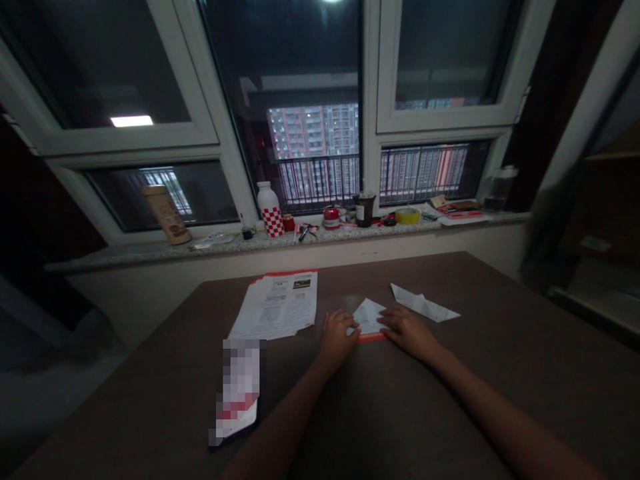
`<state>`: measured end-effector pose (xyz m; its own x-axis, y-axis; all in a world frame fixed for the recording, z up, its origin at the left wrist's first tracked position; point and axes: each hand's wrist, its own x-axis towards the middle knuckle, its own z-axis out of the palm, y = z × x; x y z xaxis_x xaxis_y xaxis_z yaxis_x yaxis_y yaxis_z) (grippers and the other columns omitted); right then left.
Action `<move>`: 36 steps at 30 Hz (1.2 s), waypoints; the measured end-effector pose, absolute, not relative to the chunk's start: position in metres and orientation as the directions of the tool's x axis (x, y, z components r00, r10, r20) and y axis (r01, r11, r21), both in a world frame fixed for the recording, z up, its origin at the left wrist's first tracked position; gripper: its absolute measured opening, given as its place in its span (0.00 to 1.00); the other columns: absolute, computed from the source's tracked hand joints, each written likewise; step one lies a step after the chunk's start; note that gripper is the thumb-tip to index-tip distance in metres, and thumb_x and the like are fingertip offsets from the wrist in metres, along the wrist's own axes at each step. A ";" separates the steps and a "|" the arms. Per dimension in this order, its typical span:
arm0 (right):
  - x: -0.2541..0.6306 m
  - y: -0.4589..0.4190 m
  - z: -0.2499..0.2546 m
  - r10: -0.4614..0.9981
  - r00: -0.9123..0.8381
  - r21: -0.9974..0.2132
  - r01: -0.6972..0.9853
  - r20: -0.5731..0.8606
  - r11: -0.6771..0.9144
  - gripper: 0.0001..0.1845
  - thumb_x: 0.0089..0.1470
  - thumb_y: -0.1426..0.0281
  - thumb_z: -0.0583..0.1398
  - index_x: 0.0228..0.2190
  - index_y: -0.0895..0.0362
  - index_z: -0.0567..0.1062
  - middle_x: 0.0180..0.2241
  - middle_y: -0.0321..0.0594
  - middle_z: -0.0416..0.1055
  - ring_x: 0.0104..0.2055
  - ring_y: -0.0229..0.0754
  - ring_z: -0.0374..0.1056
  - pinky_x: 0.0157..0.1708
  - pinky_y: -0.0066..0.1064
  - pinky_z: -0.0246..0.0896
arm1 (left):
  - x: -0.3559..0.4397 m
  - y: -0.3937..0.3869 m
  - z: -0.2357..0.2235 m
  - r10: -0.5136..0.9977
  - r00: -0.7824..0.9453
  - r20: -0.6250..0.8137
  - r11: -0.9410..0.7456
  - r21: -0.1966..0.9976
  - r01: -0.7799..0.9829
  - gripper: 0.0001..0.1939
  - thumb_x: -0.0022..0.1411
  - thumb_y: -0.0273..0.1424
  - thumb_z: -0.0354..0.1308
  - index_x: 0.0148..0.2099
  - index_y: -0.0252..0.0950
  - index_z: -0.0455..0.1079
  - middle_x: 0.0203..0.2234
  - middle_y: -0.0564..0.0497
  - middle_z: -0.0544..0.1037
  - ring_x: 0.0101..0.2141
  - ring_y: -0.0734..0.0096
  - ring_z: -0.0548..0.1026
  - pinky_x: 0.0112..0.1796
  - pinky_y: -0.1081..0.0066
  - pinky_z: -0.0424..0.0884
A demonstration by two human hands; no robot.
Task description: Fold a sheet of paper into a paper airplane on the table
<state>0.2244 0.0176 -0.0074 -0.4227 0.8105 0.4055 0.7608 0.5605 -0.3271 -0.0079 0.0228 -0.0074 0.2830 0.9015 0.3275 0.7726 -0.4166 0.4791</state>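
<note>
A printed sheet of paper [369, 315], folded to a peaked shape with an orange-red strip along its lower edge, lies on the brown table in front of me. My left hand [339, 338] grips its left side, the fingers bent and the thumb by the lower edge. On the opposite side, my right hand [407, 330] holds the sheet with fingers on top and thumb near the strip. Just beyond my right hand rests a finished-looking folded paper boat [424, 304], touched by neither hand.
Left of my hands lies a stack of printed sheets [280, 307]. Nearer me is a phone [239, 393], its screen blurred. On the windowsill [225, 248] stand a checkered bottle [271, 210], a tan tumbler [167, 215], a dark cup [365, 210] and yellow tape [407, 216].
</note>
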 end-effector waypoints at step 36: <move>0.221 0.020 -0.009 0.875 -0.293 -0.503 0.729 0.385 0.465 0.15 0.54 0.73 0.58 0.42 0.55 0.79 0.43 0.44 0.77 0.49 0.48 0.67 0.53 0.41 0.59 | 0.003 0.010 -0.013 0.867 0.408 0.288 -0.480 0.257 0.839 0.18 0.66 0.37 0.49 0.54 0.34 0.68 0.59 0.41 0.66 0.61 0.57 0.60 0.62 0.53 0.52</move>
<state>0.2215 0.0199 -0.0087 -0.2931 0.8752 0.3849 0.7285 0.4652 -0.5029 0.0027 0.0104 -0.0133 0.4076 0.8666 0.2880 0.8388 -0.4800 0.2571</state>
